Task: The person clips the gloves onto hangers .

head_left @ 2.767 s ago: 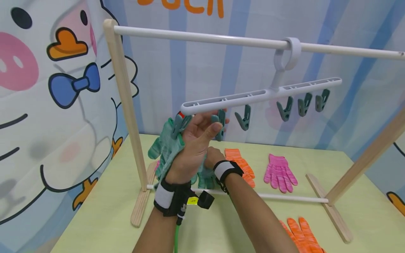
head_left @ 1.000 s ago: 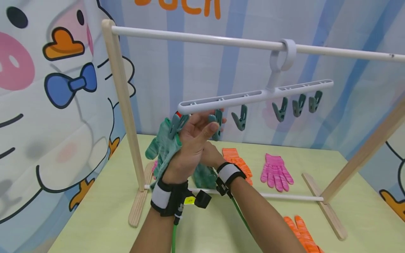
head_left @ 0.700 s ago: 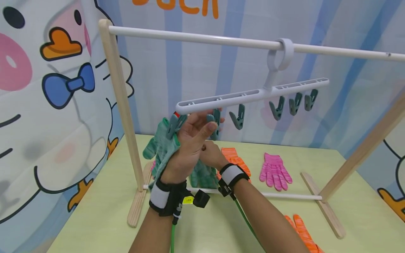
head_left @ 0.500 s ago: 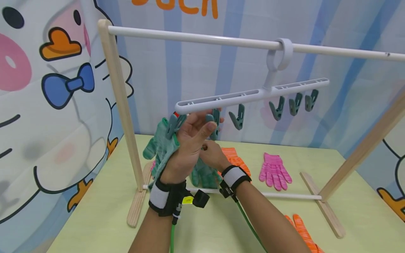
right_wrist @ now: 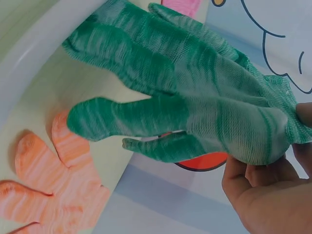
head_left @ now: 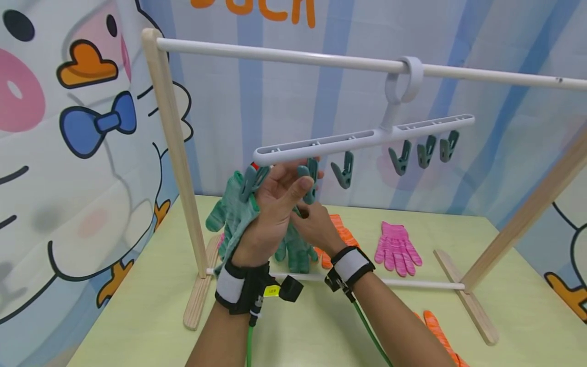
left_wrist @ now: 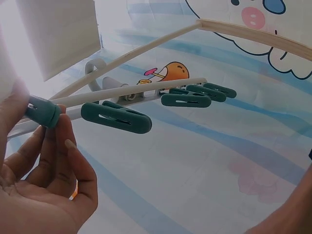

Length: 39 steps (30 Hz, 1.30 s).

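The hung glove (head_left: 235,201) dangles at the left in the end clip (head_left: 254,182); its lower part passes beside the left wrist, which hides some of it. A scrap of pink near the left post (head_left: 171,148) is too covered to make out. The left hand (head_left: 277,211) pinches the second clip (left_wrist: 43,111) between thumb and fingers beneath the hanger (head_left: 321,146). Just right, the held glove (head_left: 297,251), green too, hangs above the table, its upper part mostly behind the hands; the right-wrist view shows the right hand (head_left: 316,227) grasping its cuff, with the thumb cut off at the edge. Behind that hand lies an orange glove (head_left: 345,235), partly covered. Farther right come a pink glove (head_left: 398,250), whole, then a front glove (head_left: 439,334), orange, blocked by the forearm and cropped below. The right post (head_left: 527,216) runs out of frame.
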Each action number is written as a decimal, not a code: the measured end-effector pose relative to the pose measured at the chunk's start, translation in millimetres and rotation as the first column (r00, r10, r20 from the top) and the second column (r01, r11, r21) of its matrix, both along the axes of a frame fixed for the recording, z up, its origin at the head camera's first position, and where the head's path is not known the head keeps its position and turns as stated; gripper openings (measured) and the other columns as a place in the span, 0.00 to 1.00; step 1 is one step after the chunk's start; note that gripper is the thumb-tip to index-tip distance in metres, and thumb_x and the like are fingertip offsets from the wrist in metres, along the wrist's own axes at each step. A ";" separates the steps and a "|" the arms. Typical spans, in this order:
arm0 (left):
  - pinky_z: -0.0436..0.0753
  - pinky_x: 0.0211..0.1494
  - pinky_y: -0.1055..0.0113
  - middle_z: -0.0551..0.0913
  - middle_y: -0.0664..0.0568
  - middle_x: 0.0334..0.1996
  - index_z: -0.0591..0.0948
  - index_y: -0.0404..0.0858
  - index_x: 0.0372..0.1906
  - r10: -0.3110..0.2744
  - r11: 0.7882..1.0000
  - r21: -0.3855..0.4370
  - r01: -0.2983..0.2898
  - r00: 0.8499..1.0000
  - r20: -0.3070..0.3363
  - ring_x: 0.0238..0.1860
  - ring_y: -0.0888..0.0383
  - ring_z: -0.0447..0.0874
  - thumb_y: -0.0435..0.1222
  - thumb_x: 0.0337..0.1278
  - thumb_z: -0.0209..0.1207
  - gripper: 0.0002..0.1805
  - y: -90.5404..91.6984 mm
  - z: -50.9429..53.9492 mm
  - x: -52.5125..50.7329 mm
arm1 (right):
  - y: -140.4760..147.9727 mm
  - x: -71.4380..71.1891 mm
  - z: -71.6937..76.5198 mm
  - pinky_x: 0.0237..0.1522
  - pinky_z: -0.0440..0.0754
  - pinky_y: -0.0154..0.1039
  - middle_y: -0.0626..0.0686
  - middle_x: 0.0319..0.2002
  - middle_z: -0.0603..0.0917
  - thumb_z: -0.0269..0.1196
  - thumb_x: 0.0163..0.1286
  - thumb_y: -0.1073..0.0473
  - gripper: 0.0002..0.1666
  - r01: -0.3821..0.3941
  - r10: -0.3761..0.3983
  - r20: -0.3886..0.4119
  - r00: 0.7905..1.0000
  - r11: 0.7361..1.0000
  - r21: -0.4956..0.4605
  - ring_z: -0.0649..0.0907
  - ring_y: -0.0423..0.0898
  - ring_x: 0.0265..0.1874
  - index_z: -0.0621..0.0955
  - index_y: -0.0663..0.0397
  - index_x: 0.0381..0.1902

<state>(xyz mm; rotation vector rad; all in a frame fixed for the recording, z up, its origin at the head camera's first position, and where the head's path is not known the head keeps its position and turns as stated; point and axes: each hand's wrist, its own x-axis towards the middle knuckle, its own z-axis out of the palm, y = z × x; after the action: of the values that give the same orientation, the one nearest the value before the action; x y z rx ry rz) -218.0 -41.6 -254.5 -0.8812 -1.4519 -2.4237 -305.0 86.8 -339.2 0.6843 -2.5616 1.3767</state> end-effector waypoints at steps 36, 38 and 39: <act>0.73 0.70 0.56 0.86 0.64 0.47 0.81 0.47 0.55 0.089 0.996 0.011 -0.089 0.995 -0.033 0.55 0.65 0.84 0.64 0.44 0.70 0.36 2.4 4.6 4.7 | 22.5 33.8 13.5 0.45 0.84 0.43 0.52 0.26 0.74 0.62 0.77 0.54 0.16 -0.007 -0.004 -0.154 0.988 0.998 -0.067 0.79 0.47 0.32 0.74 0.54 0.28; 0.72 0.71 0.55 0.86 0.65 0.47 0.81 0.47 0.54 0.092 0.996 0.011 -0.091 0.995 -0.036 0.55 0.65 0.84 0.64 0.43 0.70 0.35 2.9 4.8 5.1 | 25.0 35.6 13.6 0.44 0.83 0.43 0.52 0.25 0.69 0.61 0.77 0.54 0.19 -0.006 -0.003 -0.166 0.986 0.998 -0.058 0.77 0.48 0.30 0.71 0.54 0.26; 0.72 0.72 0.54 0.86 0.64 0.46 0.81 0.46 0.54 0.096 0.995 0.010 -0.095 0.995 -0.036 0.55 0.65 0.84 0.64 0.43 0.70 0.36 3.1 4.9 5.4 | 25.9 36.8 13.8 0.43 0.83 0.42 0.51 0.24 0.68 0.61 0.77 0.53 0.19 -0.006 -0.003 -0.173 0.985 0.999 -0.052 0.76 0.48 0.30 0.71 0.53 0.26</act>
<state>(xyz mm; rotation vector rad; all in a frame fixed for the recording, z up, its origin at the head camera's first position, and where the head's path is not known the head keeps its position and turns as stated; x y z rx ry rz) -212.7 -38.5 -249.6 -0.8294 -1.4362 -2.3312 -268.1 112.8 -325.3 0.7610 -2.3835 1.3168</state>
